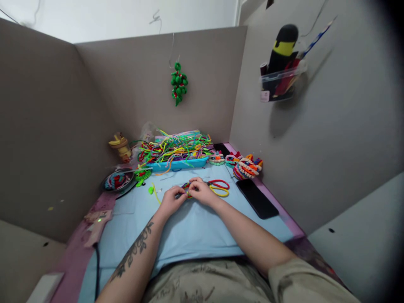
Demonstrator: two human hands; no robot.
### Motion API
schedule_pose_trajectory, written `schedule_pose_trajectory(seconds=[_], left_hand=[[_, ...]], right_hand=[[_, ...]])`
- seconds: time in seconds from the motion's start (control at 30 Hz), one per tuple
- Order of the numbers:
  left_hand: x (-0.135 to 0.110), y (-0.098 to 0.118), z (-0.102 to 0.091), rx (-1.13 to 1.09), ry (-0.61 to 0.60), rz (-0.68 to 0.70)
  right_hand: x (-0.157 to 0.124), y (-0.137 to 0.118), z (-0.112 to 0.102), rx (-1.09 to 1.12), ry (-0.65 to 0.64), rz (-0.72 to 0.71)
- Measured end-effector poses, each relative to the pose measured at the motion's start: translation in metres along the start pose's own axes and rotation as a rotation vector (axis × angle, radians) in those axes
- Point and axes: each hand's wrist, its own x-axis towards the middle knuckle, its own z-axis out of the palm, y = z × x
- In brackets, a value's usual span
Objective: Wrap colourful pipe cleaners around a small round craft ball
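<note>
My left hand (172, 199) and my right hand (202, 192) meet over the middle of the blue-covered table (202, 231). Their fingertips are pinched around a small multicoloured bundle of pipe cleaners (186, 185), mostly covered by the fingers. Just past my right hand are looped red and yellow handles (220, 192), apparently of scissors; the rest is hidden. A yellow pipe cleaner (155, 192) and a small bright green piece (150, 190) lie to the left of my left hand.
A blue tray (179, 164) heaped with pipe cleaners stands at the back. Finished woven figures (248, 167) and a black phone (257, 198) are on the right. A glue gun (98, 225) with a cord and a round dish (117, 181) lie left. Grey partitions enclose three sides.
</note>
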Motion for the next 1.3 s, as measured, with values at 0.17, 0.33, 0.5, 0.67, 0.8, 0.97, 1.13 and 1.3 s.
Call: schedule_pose_trajectory(seconds=[0.17,0.33,0.5,0.67,0.8,0.97,1.13,1.3], left_hand=[[0.001,-0.005,-0.001,-0.022,0.02,-0.067],[0.002,-0.01,0.0,-0.108,-0.038,-0.141],[0.002,-0.008,0.0,-0.081,-0.048,-0.137],[0.0,-0.003,0.0,-0.044,-0.041,-0.124],[0.001,-0.004,0.001,-0.04,-0.024,-0.125],[0.001,0.0,0.003,0.046,0.233,-0.002],[-0.003,0.011,0.001,0.255,0.475,0.229],[-0.007,0.008,0.006,0.338,0.494,0.382]], right_hand=[[-0.001,0.002,0.002,-0.003,0.012,0.058],[-0.002,-0.001,0.003,0.005,0.025,0.072],[-0.003,0.0,0.004,0.012,0.047,0.09],[-0.002,0.005,0.005,0.013,0.052,0.08],[-0.001,0.007,0.006,0.02,0.044,0.068],[-0.004,0.001,0.005,0.041,0.209,-0.017],[-0.01,-0.012,0.011,0.076,0.254,-0.1],[-0.009,-0.017,0.02,0.42,0.142,0.213]])
